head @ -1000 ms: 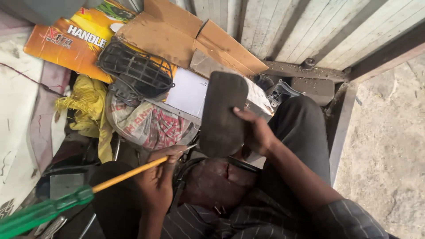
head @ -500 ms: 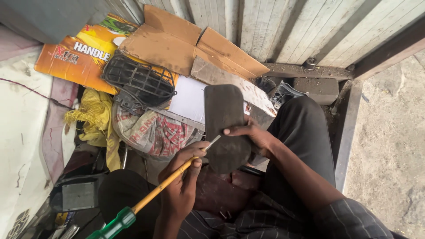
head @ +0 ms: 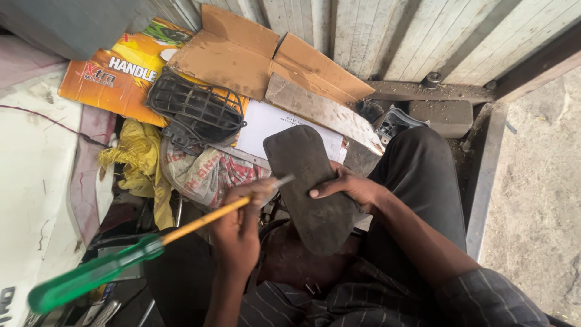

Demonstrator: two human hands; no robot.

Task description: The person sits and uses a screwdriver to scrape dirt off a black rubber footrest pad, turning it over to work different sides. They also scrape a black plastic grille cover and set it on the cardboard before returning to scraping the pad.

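The right hand [head: 354,188] grips a dark flat pad [head: 311,188], fingers clamped on its edge. The left hand [head: 239,227], fingers closed round a green-handled screwdriver [head: 145,248], has swung its tip up to the pad's face since a second ago, suggesting prying or scraping is beginning.

Black plastic grille [head: 196,112] rests on flattened cardboard [head: 266,57] (brown, creased), yellow rag [head: 136,160] crumpled just beside it.
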